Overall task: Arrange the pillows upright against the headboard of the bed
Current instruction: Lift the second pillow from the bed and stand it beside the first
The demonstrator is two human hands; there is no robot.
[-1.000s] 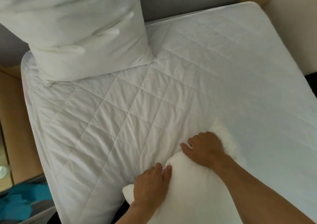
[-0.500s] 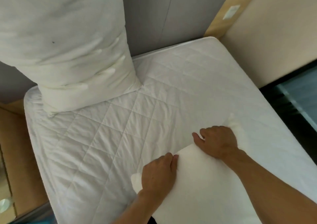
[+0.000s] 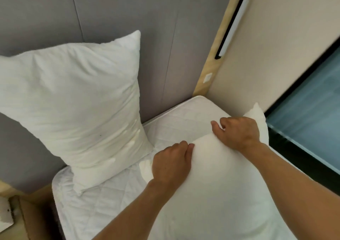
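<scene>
One white pillow stands upright on the left side of the quilted mattress, leaning on the grey padded headboard. A second white pillow is lifted over the right half of the bed, in front of me. My left hand grips its top edge near the left corner. My right hand grips the same edge near the right corner, which pokes up behind the fingers. The pillow's lower part runs out of the frame.
A beige wall borders the bed on the right, with a wooden headboard frame carrying a bar light and a switch. A dark-framed glass panel sits at right. A wooden bedside surface lies at lower left.
Both hands have raised the second pillow off the mattress and carried it forward toward the headboard. My view has tilted up, so the headboard and the first pillow now show in full.
</scene>
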